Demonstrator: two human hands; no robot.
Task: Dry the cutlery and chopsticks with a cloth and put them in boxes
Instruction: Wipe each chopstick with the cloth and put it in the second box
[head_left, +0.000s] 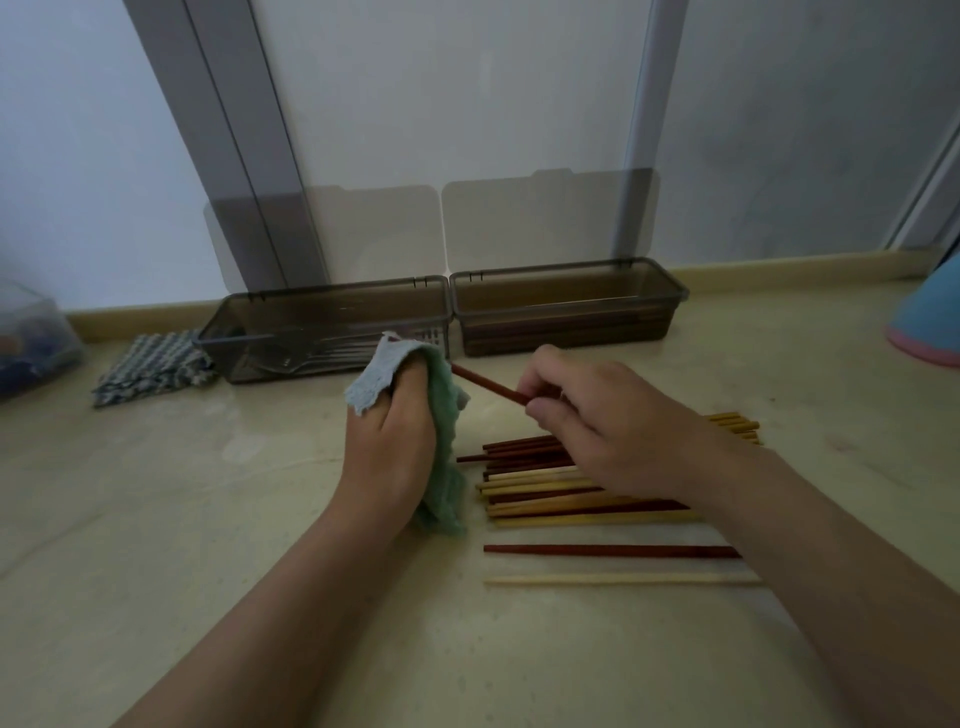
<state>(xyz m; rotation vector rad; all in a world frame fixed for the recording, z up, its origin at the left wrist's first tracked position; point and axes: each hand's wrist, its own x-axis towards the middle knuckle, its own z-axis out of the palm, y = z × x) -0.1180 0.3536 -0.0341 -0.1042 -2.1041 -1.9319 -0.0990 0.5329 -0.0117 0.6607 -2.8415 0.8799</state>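
Note:
My left hand (392, 447) grips a green and light-blue cloth (441, 431) wrapped round one end of a dark red chopstick (488, 387). My right hand (597, 410) pinches the other end of that chopstick. Below my right hand lies a pile of red and pale wooden chopsticks (566, 493), with a single red one (613, 551) and a single pale one (618, 578) lying apart nearer to me. Two smoky transparent boxes stand behind with lids up: the left box (322, 332) holds metal cutlery, the right box (569, 312) holds several chopsticks.
A checked cloth (153, 366) lies left of the left box. A clear container (31, 338) sits at the far left edge, and a blue and pink object (930, 322) at the far right. The beige counter (208, 519) ends at a wall and frosted panels.

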